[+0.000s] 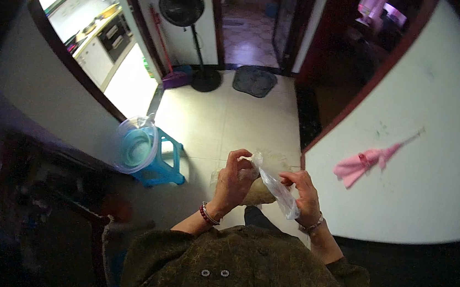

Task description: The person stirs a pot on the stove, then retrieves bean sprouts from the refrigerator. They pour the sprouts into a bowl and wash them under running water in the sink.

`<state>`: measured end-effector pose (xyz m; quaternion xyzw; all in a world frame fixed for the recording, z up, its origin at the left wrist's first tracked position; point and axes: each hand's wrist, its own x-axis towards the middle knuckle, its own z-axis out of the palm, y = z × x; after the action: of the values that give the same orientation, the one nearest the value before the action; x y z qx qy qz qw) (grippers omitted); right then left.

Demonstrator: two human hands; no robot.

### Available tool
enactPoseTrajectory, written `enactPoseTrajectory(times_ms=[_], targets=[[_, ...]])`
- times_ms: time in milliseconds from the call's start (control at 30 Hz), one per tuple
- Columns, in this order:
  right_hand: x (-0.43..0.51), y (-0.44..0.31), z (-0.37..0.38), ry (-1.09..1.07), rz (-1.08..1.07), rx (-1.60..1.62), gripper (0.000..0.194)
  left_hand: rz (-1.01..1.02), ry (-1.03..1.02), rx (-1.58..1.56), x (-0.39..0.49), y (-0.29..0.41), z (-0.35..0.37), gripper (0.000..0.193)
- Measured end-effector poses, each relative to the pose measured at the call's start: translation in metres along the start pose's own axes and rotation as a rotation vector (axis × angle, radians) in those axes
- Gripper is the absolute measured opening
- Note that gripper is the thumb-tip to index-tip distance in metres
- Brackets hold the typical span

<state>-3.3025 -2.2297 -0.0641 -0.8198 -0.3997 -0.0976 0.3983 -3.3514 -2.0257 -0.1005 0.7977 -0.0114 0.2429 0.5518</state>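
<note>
A thin translucent plastic bag (277, 191) stretches between my two hands, its bunched part hanging down towards the right. My left hand (234, 181) pinches the gathered plastic near its upper end. My right hand (305, 194) is bent around the other side of the plastic, with the bag's lower end against the palm. Below and between the hands shows a rounded yellowish-brown mass (261, 194), partly covered by plastic; what it is cannot be told. More crinkled clear plastic spreads above the hands.
A blue plastic stool (161, 170) bearing a clear tub (152, 152) stands left. Farther off are a pedestal fan (181, 6), a purple dustpan (176, 80) and a dark floor mat (254, 81). A pink cloth (361, 162) hangs on the right wall. Doorways open left, ahead and right.
</note>
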Motion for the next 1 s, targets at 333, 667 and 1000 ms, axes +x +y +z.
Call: enactPoseTrajectory(times_ms=[333,667,1000], targets=[[0.198,0.089,0.056,-0.228,-0.306,-0.066,0.026,-0.223,0.002,0.020,0.126,-0.055,-0.038,0.037],[0.385,0.087,0.121,-0.662,-0.144,0.816,0.027,-0.299,0.315,-0.197,0.200,-0.137,-0.108,0.027],[0.562,0.108,0.263,-0.609,-0.601,0.218,0.022,-0.228,0.490,-0.321,0.319,-0.220,-0.242,0.024]])
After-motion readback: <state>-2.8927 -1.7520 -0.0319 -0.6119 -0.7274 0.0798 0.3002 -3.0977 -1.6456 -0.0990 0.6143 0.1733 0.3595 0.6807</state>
